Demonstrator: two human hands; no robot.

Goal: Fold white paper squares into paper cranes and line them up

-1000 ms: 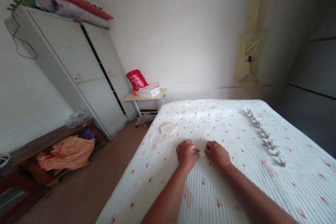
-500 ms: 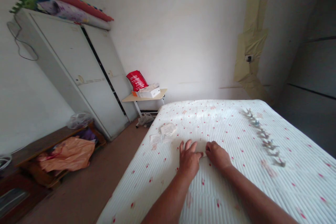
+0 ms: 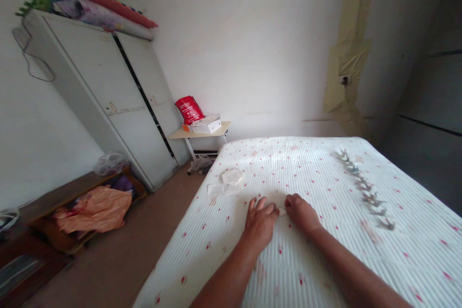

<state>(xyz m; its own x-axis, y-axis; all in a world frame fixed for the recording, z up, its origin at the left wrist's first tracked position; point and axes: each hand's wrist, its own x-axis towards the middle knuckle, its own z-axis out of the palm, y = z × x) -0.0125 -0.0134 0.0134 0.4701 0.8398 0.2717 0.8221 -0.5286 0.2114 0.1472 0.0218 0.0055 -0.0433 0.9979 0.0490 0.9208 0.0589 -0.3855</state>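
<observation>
Both my hands rest on a white bed cover [image 3: 325, 260] dotted with small red marks. My left hand [image 3: 260, 219] lies flat, fingers stretched out and pressing on a pale piece of paper [image 3: 277, 200]. My right hand [image 3: 300, 211] is curled beside it, knuckles up, fingertips pinched on the same paper's edge. A few folded white papers [image 3: 227, 180] lie on the bed a little beyond my left hand. A row of small grey folded figures [image 3: 364, 191] runs along the bed to the right.
A tall white wardrobe [image 3: 108, 101] with rolled mats on top stands at left. A small table [image 3: 198, 132] holds a red bag and white boxes. Low wooden furniture [image 3: 54, 202] with an orange bag lines the left wall. Brown floor runs beside the bed.
My left hand went from curled to flat with fingers spread on the paper. The right hand stayed curled at the paper's edge. The view shifted slightly.
</observation>
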